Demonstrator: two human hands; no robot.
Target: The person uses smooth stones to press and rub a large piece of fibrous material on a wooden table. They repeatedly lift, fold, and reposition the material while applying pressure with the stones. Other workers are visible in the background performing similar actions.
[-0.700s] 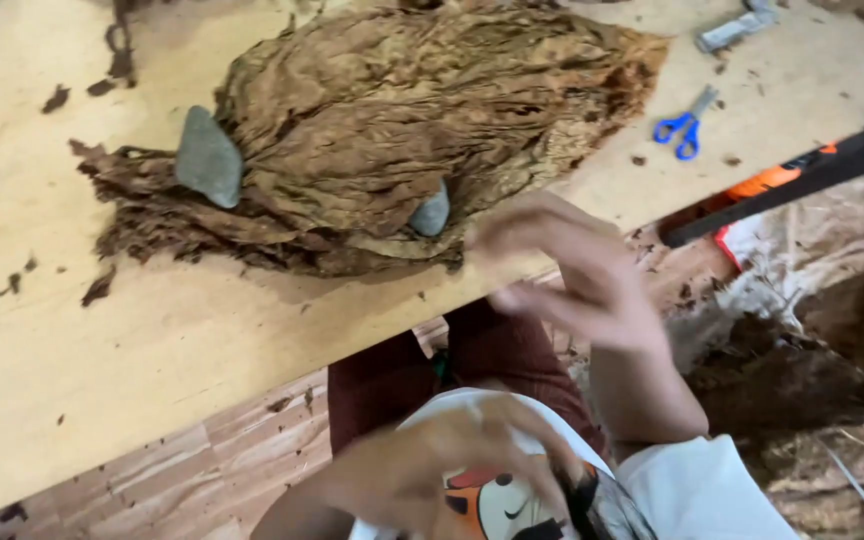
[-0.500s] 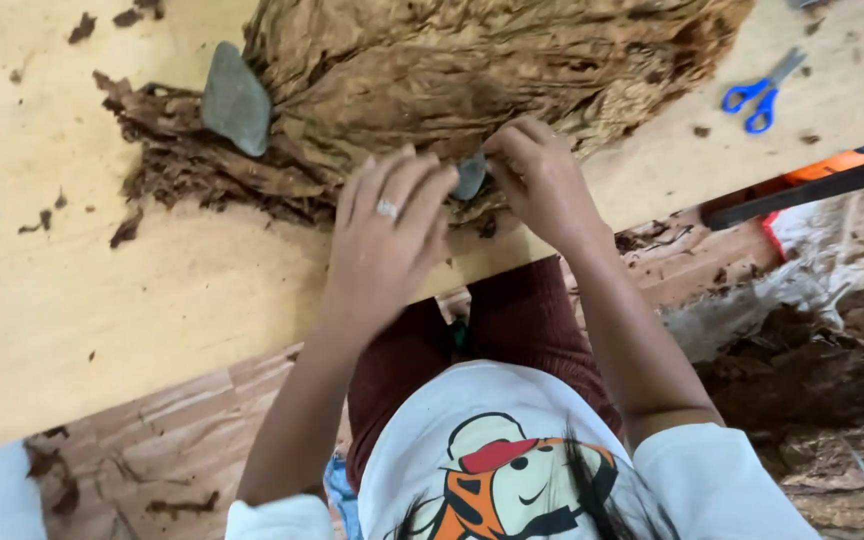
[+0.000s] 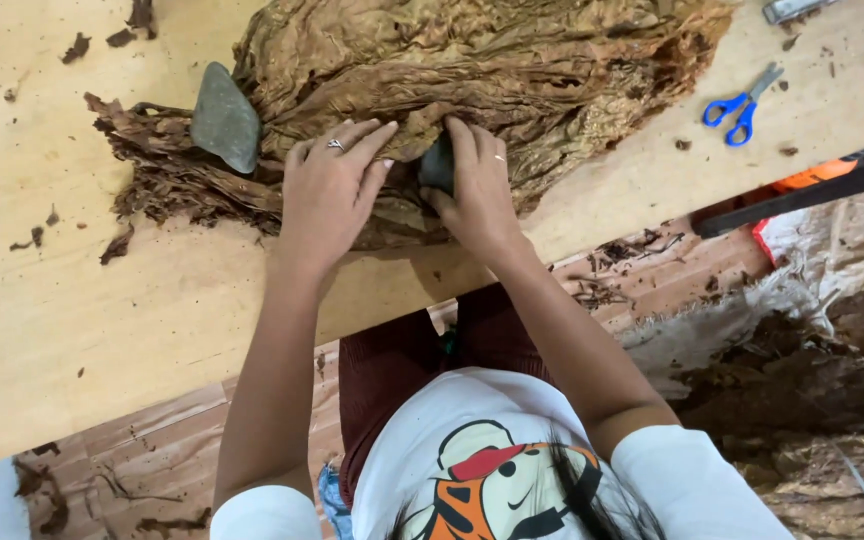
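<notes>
So from my feed, the left hand (image 3: 330, 190) is lying flat with fingers spread open, pressing on the near edge of the pile of dried brown leaves (image 3: 472, 90), while the right hand (image 3: 477, 190) is curling its fingers around a small dark stone (image 3: 438, 165) sitting on that same edge. Half a second back both hands were just arriving at the pile; before that they were down near the person's chest, off the leaves entirely. Now they're both planted, side by side. Most of that dark stone is getting covered by the right fingers, so I can't make out its shape. A bigger grey stone (image 3: 224, 117) is resting on the pile's left end. The blue scissors (image 3: 742, 106) are lying well apart on the wooden table (image 3: 72, 300).
</notes>
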